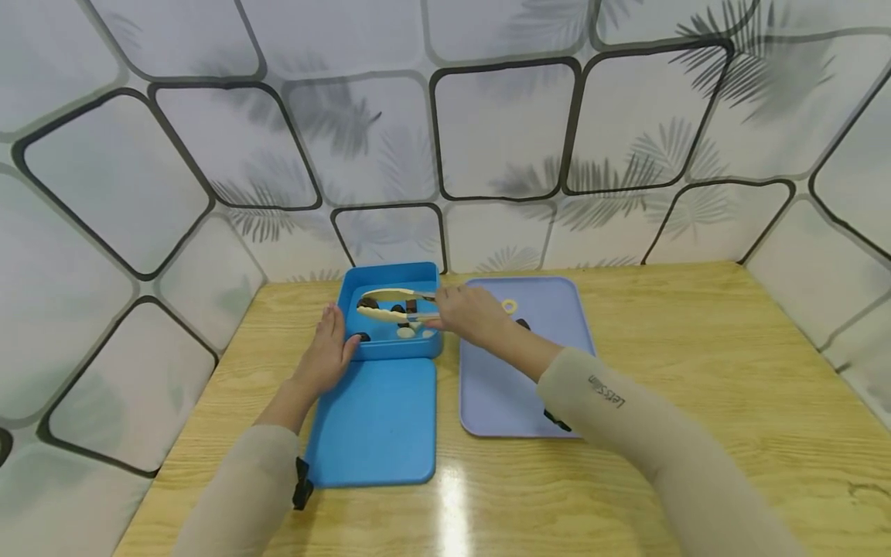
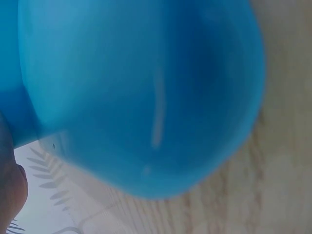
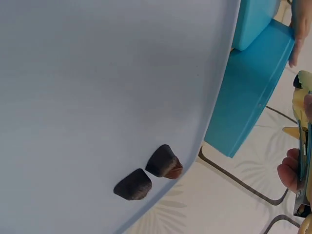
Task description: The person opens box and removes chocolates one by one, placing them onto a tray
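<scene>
Where the leaf-patterned wall panels [image 1: 501, 124] enclose it, a wooden table [image 1: 696, 363] carries a lavender tray [image 1: 550, 325], a blue lid [image 1: 379, 422] and a blue box [image 1: 390, 313]. The left hand [image 1: 327, 352] lies flat, fingers straight, against the box wall. The right hand [image 1: 469, 313] pinches cream tongs [image 1: 390, 303] over the box. Two dark stones [image 3: 148, 175] rest on the tray.

We see a staged tabletop recording booth: a light wooden table [image 1: 696, 371] enclosed on three sides by white screens [image 1: 501, 124] printed with palm leaves.
</scene>
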The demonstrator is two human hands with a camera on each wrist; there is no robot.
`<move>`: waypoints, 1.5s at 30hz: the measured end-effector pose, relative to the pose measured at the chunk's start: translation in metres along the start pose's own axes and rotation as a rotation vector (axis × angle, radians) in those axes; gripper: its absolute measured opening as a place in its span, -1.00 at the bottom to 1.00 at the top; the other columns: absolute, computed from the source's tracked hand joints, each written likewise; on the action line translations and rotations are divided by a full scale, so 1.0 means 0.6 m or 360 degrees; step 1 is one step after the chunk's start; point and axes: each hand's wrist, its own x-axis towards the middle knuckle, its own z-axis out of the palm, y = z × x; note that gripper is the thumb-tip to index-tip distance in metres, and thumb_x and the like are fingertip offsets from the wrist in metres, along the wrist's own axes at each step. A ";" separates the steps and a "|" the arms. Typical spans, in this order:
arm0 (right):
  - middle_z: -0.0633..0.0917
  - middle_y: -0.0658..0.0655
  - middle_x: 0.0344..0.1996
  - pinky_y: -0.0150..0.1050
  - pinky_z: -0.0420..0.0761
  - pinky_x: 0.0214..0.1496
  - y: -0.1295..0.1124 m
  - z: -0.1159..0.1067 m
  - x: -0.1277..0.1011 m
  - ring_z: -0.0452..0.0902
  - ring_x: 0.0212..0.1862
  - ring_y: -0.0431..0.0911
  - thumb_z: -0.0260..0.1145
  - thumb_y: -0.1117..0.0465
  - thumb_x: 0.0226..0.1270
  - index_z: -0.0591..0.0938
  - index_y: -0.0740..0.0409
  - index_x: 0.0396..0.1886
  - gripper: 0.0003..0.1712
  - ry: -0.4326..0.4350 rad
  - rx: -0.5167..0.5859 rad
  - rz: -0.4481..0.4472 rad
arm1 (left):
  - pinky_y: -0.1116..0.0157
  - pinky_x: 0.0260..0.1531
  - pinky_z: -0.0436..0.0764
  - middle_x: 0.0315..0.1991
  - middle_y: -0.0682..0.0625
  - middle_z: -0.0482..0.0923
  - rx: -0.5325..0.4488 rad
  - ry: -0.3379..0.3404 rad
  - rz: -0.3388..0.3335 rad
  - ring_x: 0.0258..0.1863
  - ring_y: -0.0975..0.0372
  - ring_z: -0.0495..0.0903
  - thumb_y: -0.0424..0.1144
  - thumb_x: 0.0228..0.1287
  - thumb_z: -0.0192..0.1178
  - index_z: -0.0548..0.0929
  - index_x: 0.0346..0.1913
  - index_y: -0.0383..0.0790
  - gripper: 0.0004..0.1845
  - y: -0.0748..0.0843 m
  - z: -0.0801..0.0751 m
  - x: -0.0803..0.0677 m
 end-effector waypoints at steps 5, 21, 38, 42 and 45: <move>0.53 0.02 -0.72 -0.38 0.39 -0.76 0.007 -0.022 -0.012 0.41 -0.70 -0.20 0.20 -0.26 0.25 0.64 0.24 -0.40 -0.40 0.0073 -0.0007 -0.0046 | -0.11 0.39 -0.09 0.44 -0.49 -0.28 0.0001 0.0039 0.0028 0.44 -0.25 -0.24 -0.17 0.52 -0.18 -0.19 0.37 -0.68 -0.29 -0.001 0.000 0.003; 0.53 0.08 -0.67 -0.32 0.44 -0.73 0.078 -0.057 -0.085 0.45 -0.65 -0.15 0.29 -0.20 0.20 0.56 0.27 -0.46 -0.44 -0.0015 0.0074 -0.0011 | -0.11 0.39 -0.10 0.44 -0.47 -0.29 0.0003 -0.0015 -0.0009 0.44 -0.24 -0.26 -0.15 0.52 -0.19 -0.20 0.38 -0.66 -0.28 0.010 -0.002 0.001; 0.57 0.16 -0.66 -0.23 0.49 -0.68 0.169 -0.071 -0.166 0.50 -0.63 -0.05 0.40 -0.17 0.05 0.57 0.35 -0.48 -0.41 -0.0007 -0.0050 -0.0032 | -0.10 0.40 -0.09 0.45 -0.46 -0.27 0.0013 0.0012 0.0013 0.45 -0.21 -0.27 -0.16 0.52 -0.18 -0.19 0.39 -0.64 -0.29 0.001 -0.002 -0.001; 0.48 0.12 -0.74 -0.28 0.35 -0.77 0.183 -0.070 -0.185 0.37 -0.71 -0.11 0.28 -0.24 0.16 0.52 0.30 -0.56 -0.37 0.0015 -0.0099 -0.0039 | -0.11 0.39 -0.10 0.45 -0.45 -0.29 -0.0016 -0.0004 0.0002 0.46 -0.21 -0.30 -0.16 0.52 -0.18 -0.21 0.40 -0.63 -0.29 0.002 -0.003 -0.002; 0.51 0.13 -0.73 -0.29 0.35 -0.78 0.192 -0.068 -0.199 0.40 -0.71 -0.10 -0.15 -0.34 0.38 0.55 0.32 -0.53 -0.20 -0.0030 -0.0106 -0.0035 | -0.12 0.39 -0.10 0.46 -0.44 -0.30 -0.0017 -0.0013 0.0002 0.45 -0.21 -0.29 -0.15 0.52 -0.19 -0.22 0.40 -0.62 -0.29 0.002 -0.003 -0.002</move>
